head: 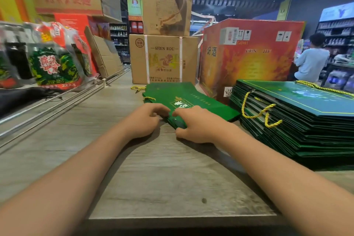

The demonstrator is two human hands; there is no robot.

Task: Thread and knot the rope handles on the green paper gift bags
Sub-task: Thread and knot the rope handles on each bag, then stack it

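Both hands grip the near end of the flat bag: left hand at its left corner, right hand alongside; its long axis runs away across the surface.

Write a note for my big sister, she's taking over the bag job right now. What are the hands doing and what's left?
Left hand: fingers curled on the near end of the small pile of flat green bags on the counter.
Right hand: grips the same end, thumb under the edge.
Neither hand holds a rope.
Done: the big stack of green bags on the right shows yellow rope handles fitted.
The small pile shows yellow rope at its far end; whether it is knotted cannot be told.
Left: check this pile's bags and thread and knot any without handles.
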